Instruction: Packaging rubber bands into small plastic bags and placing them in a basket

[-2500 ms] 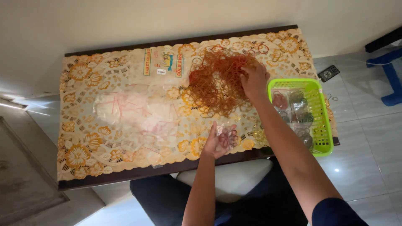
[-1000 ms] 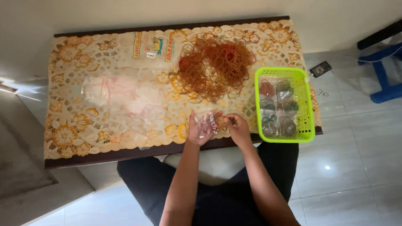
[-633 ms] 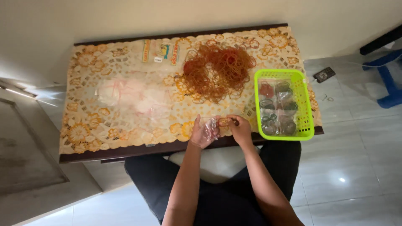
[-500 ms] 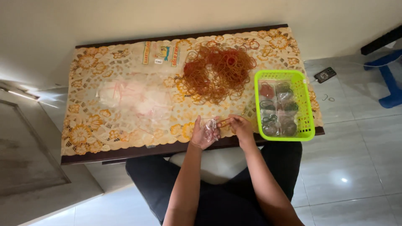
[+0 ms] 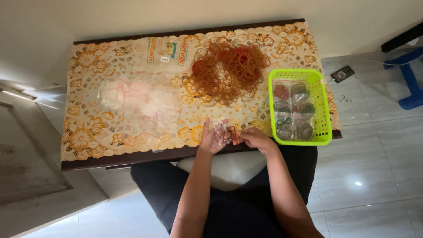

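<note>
My left hand point(image 5: 212, 137) and my right hand point(image 5: 253, 137) meet at the near edge of the table point(image 5: 132, 156). Between them they hold a small clear plastic bag point(image 5: 220, 130); my left hand cups it and my right fingertips pinch at its side. A few rubber bands may be in my right fingers, too small to be sure. Beyond the hands lies a big loose pile of orange-brown rubber bands point(image 5: 229, 70) on the floral lace tablecloth point(image 5: 88, 128).
A lime green plastic basket point(image 5: 324, 132) with several filled small bags stands right of my hands. A heap of empty clear bags point(image 5: 141, 101) lies left of centre, a printed packet point(image 5: 169, 50) at the back. A blue chair point(image 5: 410, 75) and small dark device point(image 5: 343, 73) are on the tiled floor.
My right hand left the rubber band pile and came back to the near edge, joining my left hand on the small bag. The view shifted slightly.
</note>
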